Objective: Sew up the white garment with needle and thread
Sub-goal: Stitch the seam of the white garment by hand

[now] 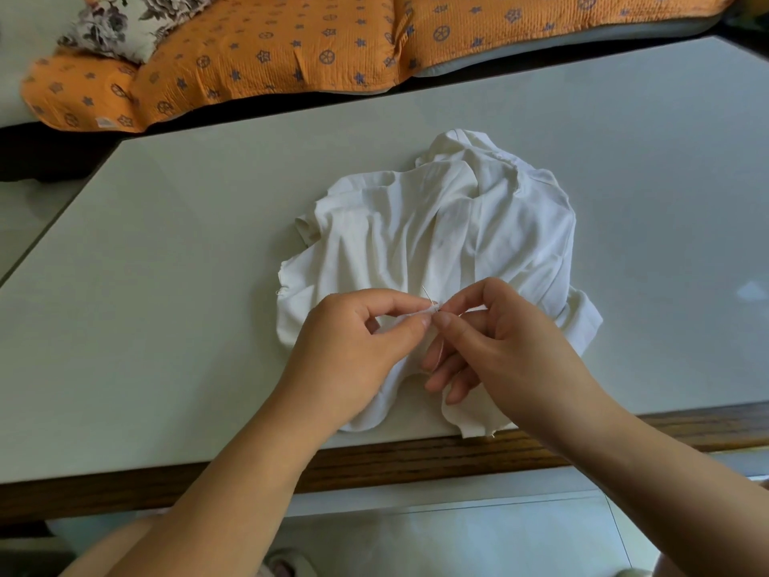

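Our forearms come in from the bottom of the shot, crossing pale floor tiles and the dark wooden edge of the table. The top is a smooth off-white slab with a bit of glare on the right side.

The white garment sits crumpled in the middle, its hem reaching the near edge. Our left hand pinches a small fold of it between thumb and forefinger. Our right hand pinches the needle right against that fold, tip angled up and away from us, with the other fingers hanging loose over the cloth. The thread is too fine for us to make out.

Past the far edge there's an orange quilted cover printed with little stars and wheels, with a floral pillow on it at top left.
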